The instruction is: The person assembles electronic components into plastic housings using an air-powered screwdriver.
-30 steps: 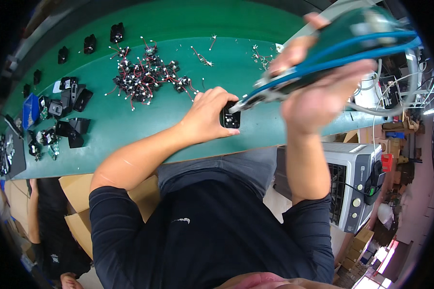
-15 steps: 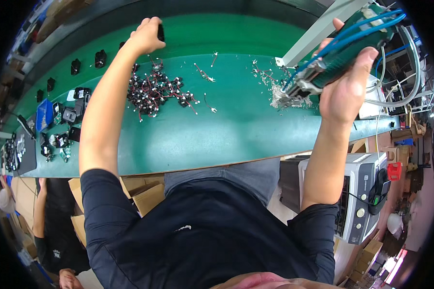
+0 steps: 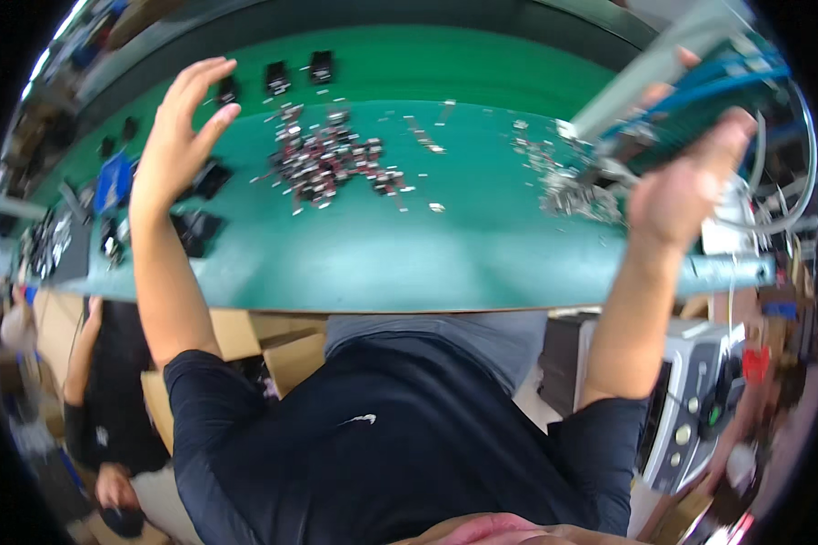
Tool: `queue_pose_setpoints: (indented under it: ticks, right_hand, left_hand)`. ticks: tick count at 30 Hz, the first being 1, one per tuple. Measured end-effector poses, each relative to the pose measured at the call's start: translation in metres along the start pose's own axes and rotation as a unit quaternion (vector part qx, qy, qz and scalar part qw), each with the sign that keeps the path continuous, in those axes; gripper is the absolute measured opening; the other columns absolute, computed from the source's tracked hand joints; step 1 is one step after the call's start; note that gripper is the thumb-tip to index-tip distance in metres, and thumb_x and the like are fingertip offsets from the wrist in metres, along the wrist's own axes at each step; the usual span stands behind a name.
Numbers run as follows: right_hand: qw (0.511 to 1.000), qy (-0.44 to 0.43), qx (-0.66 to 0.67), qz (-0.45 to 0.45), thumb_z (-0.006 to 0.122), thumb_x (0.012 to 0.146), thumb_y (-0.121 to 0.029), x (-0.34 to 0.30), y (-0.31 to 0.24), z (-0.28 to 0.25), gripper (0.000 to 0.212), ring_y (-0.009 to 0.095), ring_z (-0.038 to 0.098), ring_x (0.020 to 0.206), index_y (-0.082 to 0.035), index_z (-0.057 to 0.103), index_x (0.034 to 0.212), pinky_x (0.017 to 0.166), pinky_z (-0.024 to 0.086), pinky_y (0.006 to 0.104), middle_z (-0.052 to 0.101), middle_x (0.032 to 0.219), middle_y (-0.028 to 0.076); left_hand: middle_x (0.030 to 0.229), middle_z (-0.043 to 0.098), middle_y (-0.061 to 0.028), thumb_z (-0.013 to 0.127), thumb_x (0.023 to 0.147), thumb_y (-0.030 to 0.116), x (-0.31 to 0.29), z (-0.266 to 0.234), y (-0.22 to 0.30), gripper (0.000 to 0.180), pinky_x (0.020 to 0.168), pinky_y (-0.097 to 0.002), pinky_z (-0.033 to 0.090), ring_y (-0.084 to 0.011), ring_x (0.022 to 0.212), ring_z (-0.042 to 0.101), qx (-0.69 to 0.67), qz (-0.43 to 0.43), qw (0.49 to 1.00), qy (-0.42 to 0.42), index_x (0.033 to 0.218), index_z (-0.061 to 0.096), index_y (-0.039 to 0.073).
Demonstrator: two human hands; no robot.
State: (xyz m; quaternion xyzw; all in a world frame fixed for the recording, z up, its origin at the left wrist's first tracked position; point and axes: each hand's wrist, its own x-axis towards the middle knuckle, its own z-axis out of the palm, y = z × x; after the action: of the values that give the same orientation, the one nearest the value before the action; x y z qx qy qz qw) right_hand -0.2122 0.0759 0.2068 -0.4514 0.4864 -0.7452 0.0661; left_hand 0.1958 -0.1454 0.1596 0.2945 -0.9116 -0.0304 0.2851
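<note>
My left hand (image 3: 174, 136) is raised over the left part of the green workbench (image 3: 409, 263), fingers spread and nothing held. Close to its fingertips is a small black block (image 3: 227, 90), with a second black block (image 3: 275, 78) and a third black block (image 3: 322, 66) along the back. My right hand (image 3: 686, 195) is wrapped round a green tool (image 3: 713, 113) with blue tubes and a metal head, blurred by motion. Under that head lies a heap of small pale bits (image 3: 577, 195). Between my hands spreads a pile of small black parts with red wires (image 3: 327, 163).
More black parts (image 3: 195, 232) and a blue tray (image 3: 113, 182) are at the left. A slanted pale post (image 3: 641, 68) rises behind the tool. Below the bench stand a grey machine (image 3: 686, 400) and cardboard boxes (image 3: 291, 368). Another person (image 3: 109, 391) is at the lower left.
My left hand has let go of a black block, which stands at the back of the bench, and has moved left with its fingers opened. The right hand keeps its hold; the whole view has shifted.
</note>
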Motion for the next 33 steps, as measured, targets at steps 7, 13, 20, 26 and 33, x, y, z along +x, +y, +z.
queue_pose_setpoints:
  ticks: [7,13,20,26,33]
  right_hand:
    - [1.0,-0.017,-0.012,0.019,0.031,0.115,-0.045,0.01,-0.011,-0.01,0.055,0.024,0.065,0.102,-0.003,0.045,0.147,0.092,0.053,0.0413,0.066,0.12,0.016]
    - [0.929,0.085,-0.308,-0.185,0.054,0.11,-0.031,-0.015,0.004,0.005,0.048,0.025,0.061,0.111,0.002,0.043,0.143,0.096,0.053,0.0402,0.057,0.133,0.018]
    - [0.897,-0.275,-0.323,-0.124,0.079,0.084,-0.011,-0.147,0.077,0.064,0.031,0.034,0.065,0.099,-0.005,0.069,0.113,0.089,0.053,0.0441,0.067,0.105,0.012]
    - [0.857,-0.355,-0.373,-0.001,0.074,0.086,-0.005,-0.145,0.153,0.058,0.027,0.034,0.065,0.103,-0.005,0.069,0.113,0.091,0.055,0.0447,0.066,0.111,0.013]
    - [0.848,-0.256,-0.437,-0.159,0.07,0.088,-0.001,-0.139,0.138,0.071,0.018,0.035,0.065,0.105,-0.004,0.07,0.106,0.09,0.056,0.0468,0.066,0.11,0.011]
  left_hand:
    - [0.124,0.067,-0.0156,0.075,0.089,0.009,-0.125,-0.006,-0.039,0.038,0.101,-0.0439,0.05,-0.0376,0.118,0.064,0.058,-0.124,0.991,-0.01,0.126,0.067,0.005]
    - [0.123,0.063,-0.0052,0.082,0.084,0.02,-0.121,0.025,-0.043,0.046,0.097,-0.0481,0.044,-0.0281,0.12,0.058,0.223,-0.187,0.954,-0.07,0.128,0.069,0.013]
    - [0.121,0.064,-0.0059,0.076,0.086,0.008,-0.098,0.068,-0.062,0.044,0.096,-0.0488,0.046,-0.0304,0.117,0.061,0.234,-0.188,0.944,-0.133,0.128,0.069,0.017]
    - [0.121,0.065,-0.0074,0.077,0.085,0.008,-0.099,0.076,-0.068,0.036,0.094,-0.0485,0.049,-0.0321,0.115,0.061,0.253,-0.177,0.941,-0.14,0.12,0.074,0.014]
    - [0.117,0.067,-0.0091,0.078,0.083,0.006,-0.116,0.071,-0.075,0.032,0.093,-0.0464,0.05,-0.0331,0.11,0.063,0.187,-0.137,0.968,-0.099,0.115,0.074,0.008]
